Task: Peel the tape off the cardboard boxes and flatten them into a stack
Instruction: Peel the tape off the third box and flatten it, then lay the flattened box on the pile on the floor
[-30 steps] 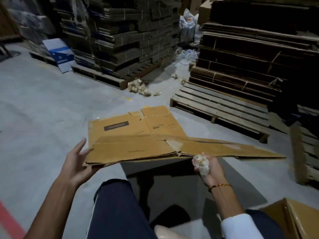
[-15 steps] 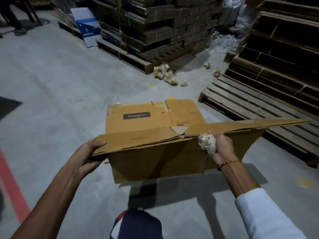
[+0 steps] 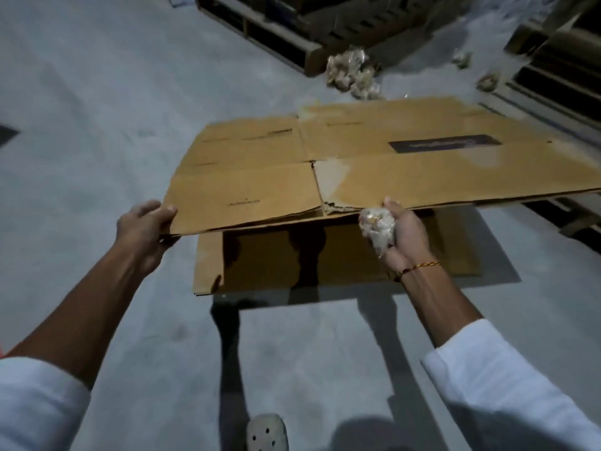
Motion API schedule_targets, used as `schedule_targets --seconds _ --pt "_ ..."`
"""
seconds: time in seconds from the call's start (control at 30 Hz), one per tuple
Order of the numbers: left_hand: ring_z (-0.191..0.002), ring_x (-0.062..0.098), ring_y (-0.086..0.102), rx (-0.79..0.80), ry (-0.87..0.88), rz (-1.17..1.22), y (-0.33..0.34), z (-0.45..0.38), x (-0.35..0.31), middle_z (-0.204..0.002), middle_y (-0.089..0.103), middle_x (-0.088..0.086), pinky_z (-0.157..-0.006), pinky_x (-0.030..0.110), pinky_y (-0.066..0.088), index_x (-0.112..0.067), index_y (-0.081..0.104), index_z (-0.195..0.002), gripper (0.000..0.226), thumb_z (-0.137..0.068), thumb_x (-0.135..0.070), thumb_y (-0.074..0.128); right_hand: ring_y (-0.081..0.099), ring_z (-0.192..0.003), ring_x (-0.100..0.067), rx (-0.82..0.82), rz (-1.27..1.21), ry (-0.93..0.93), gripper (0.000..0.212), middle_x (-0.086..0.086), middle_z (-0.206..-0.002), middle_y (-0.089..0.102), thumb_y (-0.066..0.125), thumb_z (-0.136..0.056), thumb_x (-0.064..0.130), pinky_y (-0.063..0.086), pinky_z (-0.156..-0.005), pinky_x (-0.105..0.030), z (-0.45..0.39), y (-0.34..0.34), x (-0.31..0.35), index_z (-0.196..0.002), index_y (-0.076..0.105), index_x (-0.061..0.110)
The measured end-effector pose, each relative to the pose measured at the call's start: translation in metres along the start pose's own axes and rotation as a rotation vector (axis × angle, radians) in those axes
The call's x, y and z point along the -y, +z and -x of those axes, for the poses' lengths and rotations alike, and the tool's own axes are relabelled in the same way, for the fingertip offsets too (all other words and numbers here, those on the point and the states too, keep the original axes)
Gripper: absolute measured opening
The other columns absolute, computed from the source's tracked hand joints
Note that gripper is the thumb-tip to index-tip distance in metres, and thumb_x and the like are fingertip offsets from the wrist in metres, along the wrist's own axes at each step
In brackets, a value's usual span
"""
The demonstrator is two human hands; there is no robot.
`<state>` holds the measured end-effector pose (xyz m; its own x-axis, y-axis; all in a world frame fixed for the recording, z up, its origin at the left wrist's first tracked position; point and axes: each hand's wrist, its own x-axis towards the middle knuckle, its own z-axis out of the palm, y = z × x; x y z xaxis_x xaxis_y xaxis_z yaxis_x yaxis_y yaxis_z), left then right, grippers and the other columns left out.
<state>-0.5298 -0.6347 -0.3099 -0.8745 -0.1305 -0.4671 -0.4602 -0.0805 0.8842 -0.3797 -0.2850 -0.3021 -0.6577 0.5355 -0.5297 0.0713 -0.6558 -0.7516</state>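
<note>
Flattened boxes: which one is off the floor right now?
The upper flattened box, with the dark label: left hand and right hand hold its near edge. The lower flattened box lies on the concrete beneath.

White sleeves (image 3: 507, 382) pushed up both forearms, a thin gold-and-dark bracelet (image 3: 418, 267) on the right wrist, a pale perforated clog (image 3: 267, 432) below.

We note matt brown cardboard on the flattened box (image 3: 374, 164), crinkled glossy plastic in the tape wad (image 3: 377, 226), rough matt concrete floor (image 3: 97, 125), wooden pallet (image 3: 260, 30).
</note>
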Motion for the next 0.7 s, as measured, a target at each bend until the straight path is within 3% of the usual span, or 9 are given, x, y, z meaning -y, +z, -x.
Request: schedule_targets --seconds 0.1,0.17,0.23,0.33,0.4,0.5,0.6,0.67,0.7 --pt "-0.085 0.024 0.064 -0.155 -0.142 -0.052 -0.004 -0.030 0.074 -0.119 0.061 0.022 -0.069 0.036 0.054 -0.002 0.057 -0.124 0.032 -0.093 0.004 0.063 0.065 -0.047 -0.027 -0.085 0.077 0.089 0.020 -0.024 -0.083 0.063 0.055 -0.103 0.014 0.048 -0.038 -0.028 -0.046 -0.020 -0.073 -0.116 0.046 0.002" --pt "-0.080 0.025 0.063 -0.180 -0.201 -0.087 -0.006 -0.040 0.118 -0.112 0.061 0.022 -0.077 0.037 0.054 0.000 0.058 -0.118 0.025 -0.093 0.006 0.061 0.061 -0.044 -0.026 -0.142 0.123 0.144 0.014 -0.023 -0.078 0.061 0.056 -0.101 0.011 0.047 -0.038 -0.028 -0.069 -0.036 -0.113 -0.107 0.050 -0.001" --pt "-0.078 0.025 0.061 -0.170 -0.237 -0.161 -0.009 -0.049 0.156 -0.110 0.059 0.022 -0.080 0.037 0.052 0.000 0.056 -0.112 0.019 -0.094 0.005 0.060 0.057 -0.043 -0.026 -0.216 0.176 0.198 0.005 -0.020 -0.073 0.059 0.055 -0.099 0.003 0.046 -0.037 -0.027 -0.084 -0.054 -0.143 -0.100 0.055 -0.002" --pt "-0.095 0.031 0.062 -0.115 -0.325 -0.261 -0.013 -0.059 0.204 -0.114 0.060 0.022 -0.079 0.036 0.053 0.002 0.057 -0.107 0.015 -0.093 0.007 0.061 0.057 -0.048 -0.028 -0.316 0.283 0.260 0.010 -0.022 -0.079 0.062 0.055 -0.095 -0.001 0.048 -0.038 -0.030 -0.102 -0.083 -0.173 -0.103 0.061 -0.005" --pt "-0.102 0.032 0.062 -0.103 -0.363 -0.310 -0.017 -0.064 0.229 -0.118 0.061 0.019 -0.082 0.037 0.055 0.003 0.058 -0.114 0.023 -0.092 0.008 0.061 0.059 -0.050 -0.029 -0.329 0.383 0.311 0.012 -0.022 -0.083 0.064 0.057 -0.096 0.004 0.050 -0.039 -0.031 -0.108 -0.098 -0.185 -0.103 0.062 -0.005" --pt "-0.111 0.035 0.062 -0.118 -0.283 -0.352 -0.014 -0.076 0.242 -0.125 0.062 0.017 -0.091 0.042 0.055 0.002 0.055 -0.131 0.042 -0.091 0.009 0.062 0.063 -0.054 -0.031 -0.305 0.466 0.336 0.025 -0.025 -0.091 0.067 0.063 -0.097 0.015 0.053 -0.042 -0.035 -0.122 -0.113 -0.195 -0.111 0.060 -0.004" --pt "-0.112 0.036 0.063 -0.114 -0.173 -0.443 -0.001 -0.099 0.230 -0.127 0.062 0.019 -0.090 0.043 0.056 -0.002 0.055 -0.130 0.044 -0.088 0.002 0.067 0.069 -0.074 -0.036 -0.275 0.552 0.282 0.051 -0.028 -0.107 0.069 0.070 -0.090 0.030 0.058 -0.060 -0.044 -0.143 -0.117 -0.201 -0.122 0.057 -0.007" --pt "-0.121 0.040 0.056 -0.072 -0.139 -0.700 0.012 -0.105 0.220 -0.136 0.054 0.017 -0.092 0.048 0.054 -0.010 0.050 -0.130 0.054 -0.083 -0.015 0.077 0.069 -0.077 -0.035 -0.242 0.613 0.284 0.049 -0.023 -0.100 0.071 0.068 -0.088 0.036 0.057 -0.070 -0.048 -0.155 -0.118 -0.204 -0.117 0.061 -0.003" --pt "-0.132 0.044 0.044 -0.036 -0.109 -0.935 0.017 -0.103 0.218 -0.149 0.041 0.017 -0.100 0.055 0.048 -0.017 0.044 -0.134 0.064 -0.081 -0.025 0.080 0.070 -0.079 -0.036 -0.227 0.655 0.289 0.052 -0.021 -0.099 0.071 0.068 -0.085 0.040 0.058 -0.076 -0.050 -0.160 -0.118 -0.205 -0.115 0.061 -0.001"
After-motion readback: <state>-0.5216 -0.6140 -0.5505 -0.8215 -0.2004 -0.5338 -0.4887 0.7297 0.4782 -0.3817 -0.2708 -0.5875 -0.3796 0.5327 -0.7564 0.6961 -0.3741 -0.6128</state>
